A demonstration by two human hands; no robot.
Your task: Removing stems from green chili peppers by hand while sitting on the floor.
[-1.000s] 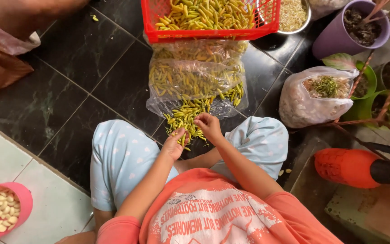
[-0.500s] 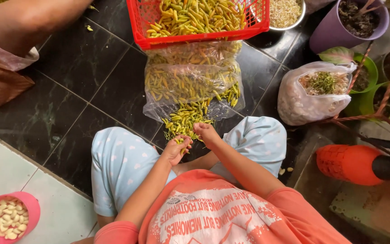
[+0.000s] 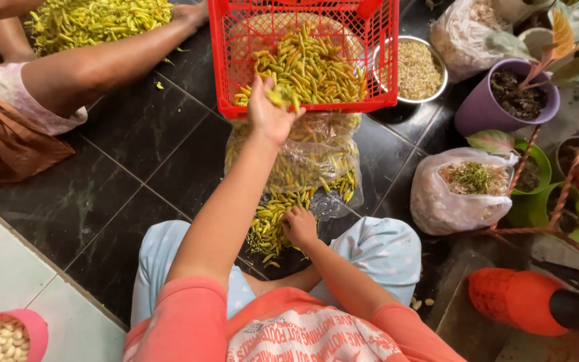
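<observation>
My left hand (image 3: 269, 112) is stretched out over the front rim of a red plastic crate (image 3: 236, 67) and holds a few small yellow-green chillies above the heap inside. My right hand (image 3: 299, 226) rests on a loose pile of the same chillies (image 3: 267, 224) on the dark floor tiles between my knees. A clear plastic bag (image 3: 316, 164) full of chillies lies between that pile and the crate.
Another person sits at the upper left, an arm (image 3: 88, 64) reaching to a second chilli heap (image 3: 95, 20). A metal bowl (image 3: 418, 67), a bag of stems (image 3: 467, 191), plant pots (image 3: 504, 100), a pink bowl of pale cloves (image 3: 1, 335) and an orange object (image 3: 517, 298) surround me.
My left hand has lifted from the floor pile and reached forward to the red crate with chillies. My right hand stays on the pile. The view has tilted toward the crate.
</observation>
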